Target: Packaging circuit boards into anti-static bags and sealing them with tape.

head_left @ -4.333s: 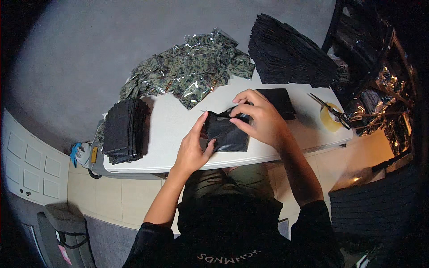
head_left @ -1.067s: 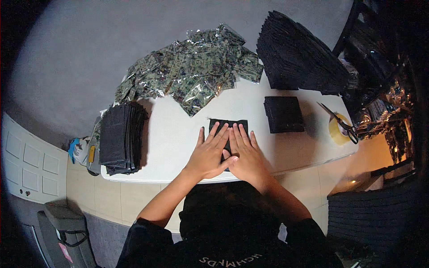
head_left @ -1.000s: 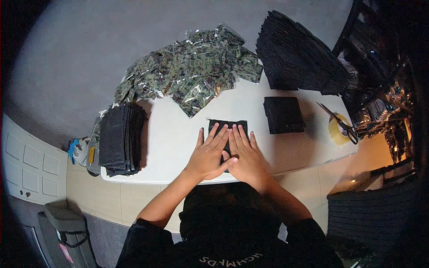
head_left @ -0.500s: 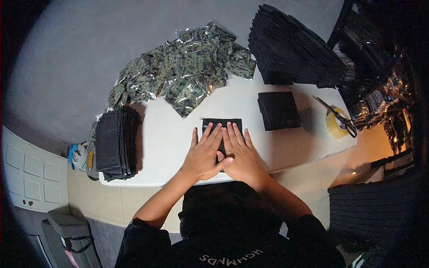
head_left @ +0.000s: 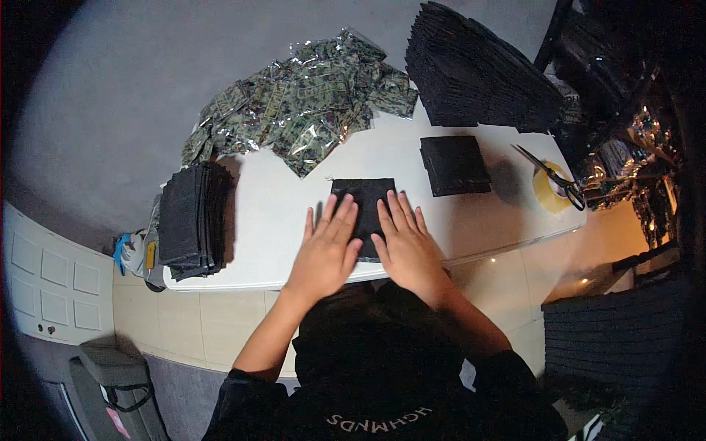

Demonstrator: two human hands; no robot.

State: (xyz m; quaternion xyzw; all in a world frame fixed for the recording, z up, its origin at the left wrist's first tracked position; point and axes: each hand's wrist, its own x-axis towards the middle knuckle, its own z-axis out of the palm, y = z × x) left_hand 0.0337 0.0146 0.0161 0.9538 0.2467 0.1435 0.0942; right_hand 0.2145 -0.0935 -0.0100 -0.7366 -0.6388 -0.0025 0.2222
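A flat black folded piece of cloth-like material [head_left: 367, 213] lies on the white table [head_left: 272, 220] near its front edge. My left hand [head_left: 327, 242] rests flat over its left side, fingers stretched out and pointing away from me. On its right side lies my right hand [head_left: 407, 239], equally flat with the fingers spread. A strip of the black piece shows between the two hands; the rest is under my palms and fingers. Neither hand grips anything.
A stack of black folded pieces [head_left: 193, 220] stands at the left. Clear-wrapped camouflage packets [head_left: 301, 103] are heaped at the back. A tall black pile [head_left: 474, 73] leans back right, with a smaller black stack [head_left: 455, 166] before it. Scissors [head_left: 551, 176] lie across a tape roll [head_left: 548, 192].
My hands, which were together with thumbs overlapping on the middle of the black piece, have spread apart to its left and right sides. More of its surface now shows.
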